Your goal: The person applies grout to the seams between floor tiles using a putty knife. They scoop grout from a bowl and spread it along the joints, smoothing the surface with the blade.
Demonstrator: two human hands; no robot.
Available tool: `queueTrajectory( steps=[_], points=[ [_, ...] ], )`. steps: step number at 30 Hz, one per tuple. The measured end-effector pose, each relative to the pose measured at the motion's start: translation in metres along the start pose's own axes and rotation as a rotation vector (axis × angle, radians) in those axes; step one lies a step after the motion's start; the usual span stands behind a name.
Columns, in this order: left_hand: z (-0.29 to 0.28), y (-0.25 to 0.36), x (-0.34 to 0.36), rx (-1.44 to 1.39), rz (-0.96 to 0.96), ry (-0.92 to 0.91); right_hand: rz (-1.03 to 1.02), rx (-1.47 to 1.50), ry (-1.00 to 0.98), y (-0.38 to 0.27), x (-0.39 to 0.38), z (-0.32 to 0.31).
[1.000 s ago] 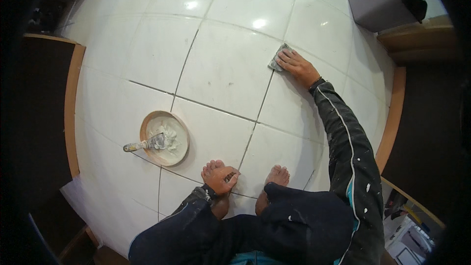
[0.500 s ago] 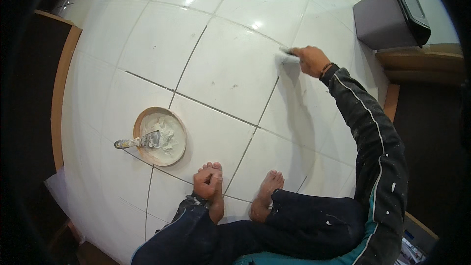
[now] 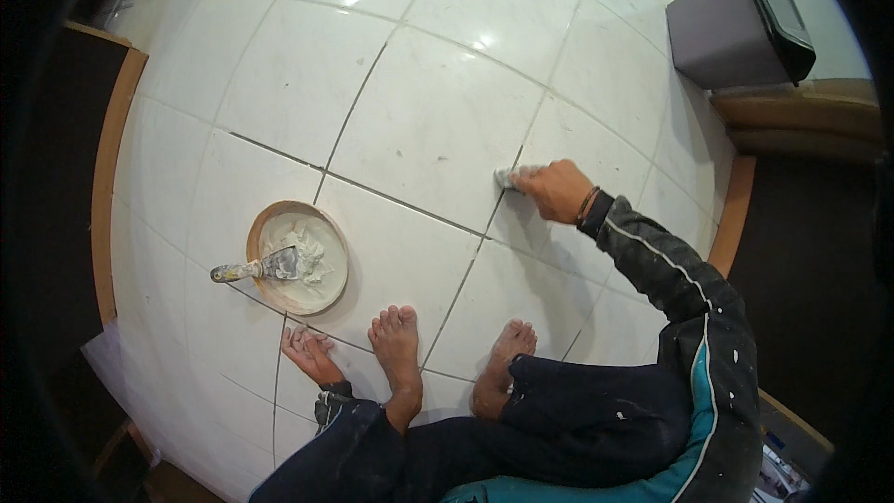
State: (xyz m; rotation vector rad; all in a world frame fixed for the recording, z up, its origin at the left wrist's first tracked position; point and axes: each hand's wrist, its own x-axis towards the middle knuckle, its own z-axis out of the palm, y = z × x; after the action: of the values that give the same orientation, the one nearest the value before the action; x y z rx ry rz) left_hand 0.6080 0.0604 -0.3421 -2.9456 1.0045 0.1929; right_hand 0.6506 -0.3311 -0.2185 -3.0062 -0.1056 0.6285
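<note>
My right hand (image 3: 556,191) is closed around a small flat spreader (image 3: 507,177) smeared with white, pressed to a dark joint between the white floor tiles (image 3: 424,121). Fingers hide most of that tool. My left hand (image 3: 312,354) holds nothing, its fingers loosely apart, low over the floor beside my left foot. Just beyond it stands a round shallow bowl (image 3: 343,265) with white paste (image 3: 312,251) inside. A putty knife (image 3: 279,264) lies across the bowl, its blade in the paste and its stained handle sticking out over the left rim.
My bare left foot (image 3: 396,340) and right foot (image 3: 507,354) rest on the tiles. Several joints are dark, others pale. A grey bin (image 3: 722,33) with a black lid stands at the far right. Wood-edged furniture (image 3: 107,177) borders the left side, and more wood edging (image 3: 731,214) the right.
My right hand has drawn the spreader toward me along the tile joint. My left hand has left my left foot, moved left toward the bowl and opened.
</note>
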Motion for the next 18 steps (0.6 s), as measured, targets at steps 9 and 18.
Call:
queueTrajectory(
  steps=[9, 18],
  points=[
    [0.004, -0.003, -0.001, 0.035, 0.003, 0.104, -0.018, 0.185, 0.292, 0.019, -0.005, -0.001],
    [-0.018, 0.004, 0.005, -0.021, -0.003, -0.026, -0.111, 0.046, 0.189, 0.058, -0.028, 0.036]
  ],
)
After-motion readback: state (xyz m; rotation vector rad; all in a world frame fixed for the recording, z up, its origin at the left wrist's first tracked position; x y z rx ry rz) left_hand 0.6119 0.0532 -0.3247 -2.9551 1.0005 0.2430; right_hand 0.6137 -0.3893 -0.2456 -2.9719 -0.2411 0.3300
